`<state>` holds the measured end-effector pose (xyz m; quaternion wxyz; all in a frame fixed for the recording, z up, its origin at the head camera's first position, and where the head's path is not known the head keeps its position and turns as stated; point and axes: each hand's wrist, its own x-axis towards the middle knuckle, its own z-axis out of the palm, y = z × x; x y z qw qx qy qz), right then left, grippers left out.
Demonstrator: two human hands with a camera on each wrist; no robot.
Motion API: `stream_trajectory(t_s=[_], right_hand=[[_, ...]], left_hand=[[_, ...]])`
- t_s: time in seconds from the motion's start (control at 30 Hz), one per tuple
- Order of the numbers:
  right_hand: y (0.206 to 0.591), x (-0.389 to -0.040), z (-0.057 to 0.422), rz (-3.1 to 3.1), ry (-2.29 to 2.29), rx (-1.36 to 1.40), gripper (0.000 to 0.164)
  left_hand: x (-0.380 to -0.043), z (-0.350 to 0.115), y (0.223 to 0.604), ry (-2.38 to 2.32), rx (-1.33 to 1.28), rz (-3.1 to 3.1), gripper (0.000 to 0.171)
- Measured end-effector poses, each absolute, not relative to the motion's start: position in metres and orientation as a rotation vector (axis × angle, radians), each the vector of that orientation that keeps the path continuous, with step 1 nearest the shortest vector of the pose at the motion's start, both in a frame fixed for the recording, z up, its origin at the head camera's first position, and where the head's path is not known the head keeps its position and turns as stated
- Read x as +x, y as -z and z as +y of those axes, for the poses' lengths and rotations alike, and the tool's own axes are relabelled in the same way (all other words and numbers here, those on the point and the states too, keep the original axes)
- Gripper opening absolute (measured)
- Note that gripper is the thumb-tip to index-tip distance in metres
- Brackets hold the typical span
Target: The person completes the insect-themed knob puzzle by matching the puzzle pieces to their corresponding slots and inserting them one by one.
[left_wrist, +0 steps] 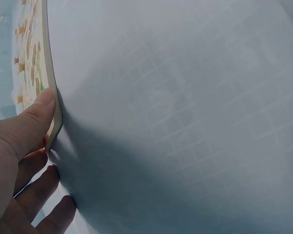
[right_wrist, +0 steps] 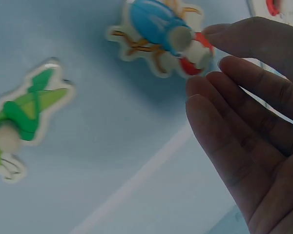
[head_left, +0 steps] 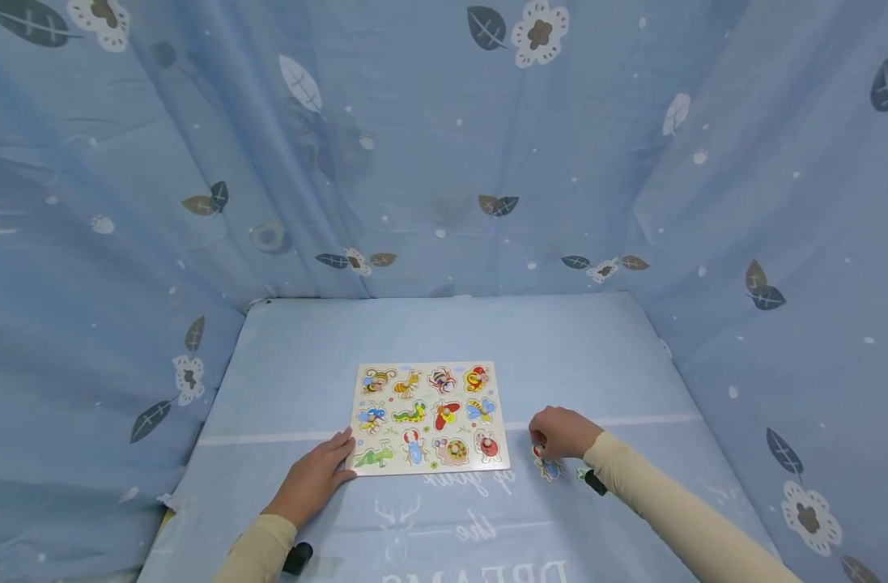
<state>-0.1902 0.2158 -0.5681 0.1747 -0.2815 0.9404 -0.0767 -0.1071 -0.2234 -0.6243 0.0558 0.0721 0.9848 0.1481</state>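
A pale wooden puzzle board (head_left: 429,415) with bright insect pictures lies flat on the table. At its near left corner my left hand (head_left: 316,478) grips the edge, the thumb (left_wrist: 45,100) on top and the fingers by the side. To the right of the board, my right hand (head_left: 563,433) pinches a blue beetle puzzle piece (right_wrist: 154,24) by its red-pincered head end, between thumb and index finger. The beetle's round knob (right_wrist: 179,38) shows beside the fingertips. Near it lies a green grasshopper puzzle piece (right_wrist: 27,109) with a wooden knob, mostly hidden behind the right wrist in the head view.
A light blue cloth with mirrored white lettering (head_left: 476,530) covers the table (head_left: 305,340). Blue patterned curtains (head_left: 444,146) hang at the back and both sides. Dark wrist cameras (head_left: 298,559) are strapped under the sleeves.
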Motion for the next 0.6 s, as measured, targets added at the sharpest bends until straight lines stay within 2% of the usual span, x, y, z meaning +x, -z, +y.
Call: stream_trajectory(t_s=[0.4,0.6], right_hand=[[0.581,-0.173,0.228,2.666,0.288,-0.787,0.023],[0.584,-0.173,0.227,2.662,0.291,-0.806,0.018]], left_hand=[[-0.104,-0.226,0.623,-0.473,0.239,2.998,0.072],[-0.105,-0.225,0.623,-0.475,0.225,2.993,0.072]])
